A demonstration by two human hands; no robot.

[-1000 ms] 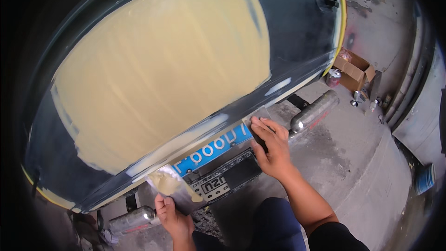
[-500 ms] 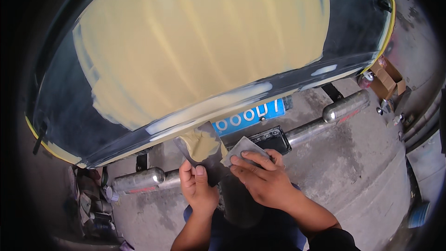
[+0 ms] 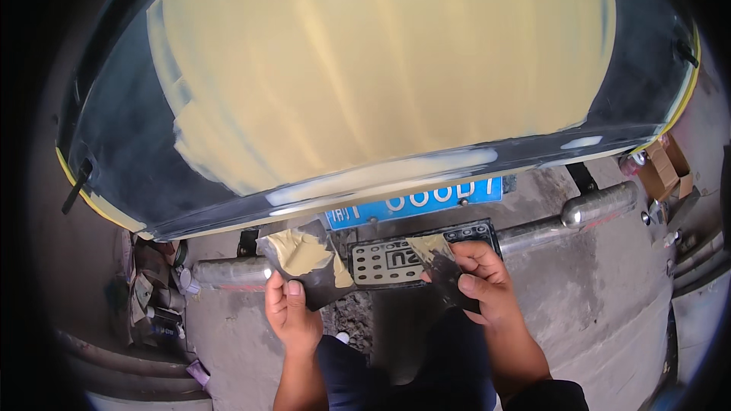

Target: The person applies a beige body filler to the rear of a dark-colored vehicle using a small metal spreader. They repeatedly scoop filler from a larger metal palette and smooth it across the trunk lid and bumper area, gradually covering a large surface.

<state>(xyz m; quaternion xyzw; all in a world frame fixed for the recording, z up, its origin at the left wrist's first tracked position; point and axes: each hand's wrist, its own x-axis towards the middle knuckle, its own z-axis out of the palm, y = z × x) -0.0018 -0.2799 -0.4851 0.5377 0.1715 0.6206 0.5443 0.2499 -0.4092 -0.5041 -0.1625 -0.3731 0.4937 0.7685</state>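
Observation:
My left hand [image 3: 294, 320] grips the lower edge of a dark flat mixing board [image 3: 326, 289], thumb on top. A lump of pale yellow body filler [image 3: 298, 253] lies on the board. In my right hand [image 3: 493, 289] is a dark, thin filler spreader [image 3: 451, 280], pinched at its side, with a yellow smear along its upper edge. The spreader is apart from the board. Beyond both hands stands a dark vehicle panel [image 3: 114, 137], whose middle is covered by a broad coat of the same yellow filler [image 3: 381, 68]. Whitish streaks run along its lower edge.
Below the panel are a blue number plate [image 3: 411, 204], a perforated step [image 3: 373, 262] and a metal bumper tube [image 3: 601, 204]. An open cardboard box [image 3: 664, 169] stands at the right. Assorted clutter [image 3: 156, 297] lies on the left, on the concrete floor [image 3: 579, 304].
My right hand has moved away from the board and turned the spreader, so its filler-smeared face now shows. The board is further left, and the whole view has shifted.

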